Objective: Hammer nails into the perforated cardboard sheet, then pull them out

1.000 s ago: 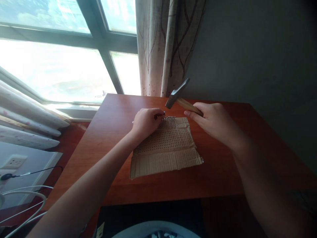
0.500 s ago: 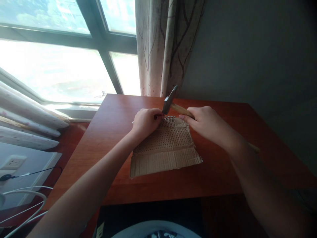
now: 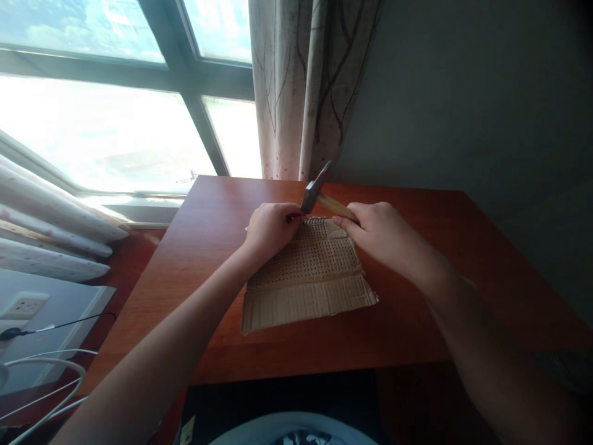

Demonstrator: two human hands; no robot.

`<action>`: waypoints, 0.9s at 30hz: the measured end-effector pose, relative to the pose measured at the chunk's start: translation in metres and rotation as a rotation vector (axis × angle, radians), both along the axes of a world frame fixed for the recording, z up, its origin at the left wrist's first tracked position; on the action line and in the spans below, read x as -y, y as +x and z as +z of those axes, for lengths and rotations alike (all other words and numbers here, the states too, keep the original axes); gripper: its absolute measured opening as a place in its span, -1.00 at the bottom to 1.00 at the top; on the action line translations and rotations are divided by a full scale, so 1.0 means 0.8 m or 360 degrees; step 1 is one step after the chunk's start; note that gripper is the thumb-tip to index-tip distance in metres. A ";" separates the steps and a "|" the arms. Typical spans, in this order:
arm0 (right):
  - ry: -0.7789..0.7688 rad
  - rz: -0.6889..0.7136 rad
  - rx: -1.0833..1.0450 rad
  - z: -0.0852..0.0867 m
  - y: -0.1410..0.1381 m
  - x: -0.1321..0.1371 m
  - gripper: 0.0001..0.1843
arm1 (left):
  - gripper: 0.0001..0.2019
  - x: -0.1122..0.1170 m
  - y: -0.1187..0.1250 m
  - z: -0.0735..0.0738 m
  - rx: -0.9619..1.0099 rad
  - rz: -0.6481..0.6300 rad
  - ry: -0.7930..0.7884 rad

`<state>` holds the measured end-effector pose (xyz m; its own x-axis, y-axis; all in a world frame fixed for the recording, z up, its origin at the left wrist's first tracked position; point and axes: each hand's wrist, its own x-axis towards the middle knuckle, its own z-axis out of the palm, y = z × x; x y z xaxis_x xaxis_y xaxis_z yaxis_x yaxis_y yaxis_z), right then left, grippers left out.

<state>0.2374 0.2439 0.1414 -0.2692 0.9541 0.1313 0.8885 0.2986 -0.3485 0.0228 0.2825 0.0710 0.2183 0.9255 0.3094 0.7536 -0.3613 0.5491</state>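
My right hand [image 3: 370, 225] is wrapped round the wooden handle of a hammer [image 3: 315, 188], whose metal head tilts over the far edge of a piece of cardboard [image 3: 306, 303]. Rows of small dark holes cover the cardboard's middle and far part, and a line of thin upright nails [image 3: 317, 220] stands along its far edge. My left hand [image 3: 271, 228] rests at the cardboard's far left corner, thumb and fingers pinched together just under the hammer head. What sits in that pinch is too small to make out.
The cardboard lies on a reddish wooden table [image 3: 407, 327]. Beyond stand a window [image 3: 185, 80] and a patterned curtain [image 3: 287, 93]. A wall socket [image 3: 25, 306] and white cables [image 3: 69, 364] are at lower left. A round pale rim [image 3: 291, 423] shows below the table's front edge.
The hammer and my right hand have shifted very slightly left and down. My left hand stays pinched at the same corner, and the cardboard lies where it was.
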 end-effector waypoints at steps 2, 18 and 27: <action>-0.0053 -0.0017 0.0043 0.000 -0.002 0.001 -0.57 | -0.83 0.000 0.000 0.001 -0.0024 0.0002 -0.0019; -0.0098 -0.0024 0.0088 0.011 0.001 0.002 -0.60 | -0.72 0.014 -0.016 0.004 -0.0354 -0.0181 -0.0204; 0.0010 -0.0045 0.0037 0.013 -0.005 0.000 -0.59 | -0.70 0.011 -0.016 0.007 -0.0385 -0.0134 -0.0287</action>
<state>0.2332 0.2442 0.1522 -0.2451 0.9606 0.1314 0.9045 0.2753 -0.3257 0.0103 0.2739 0.0766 0.3437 0.9363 0.0718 0.8418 -0.3411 0.4183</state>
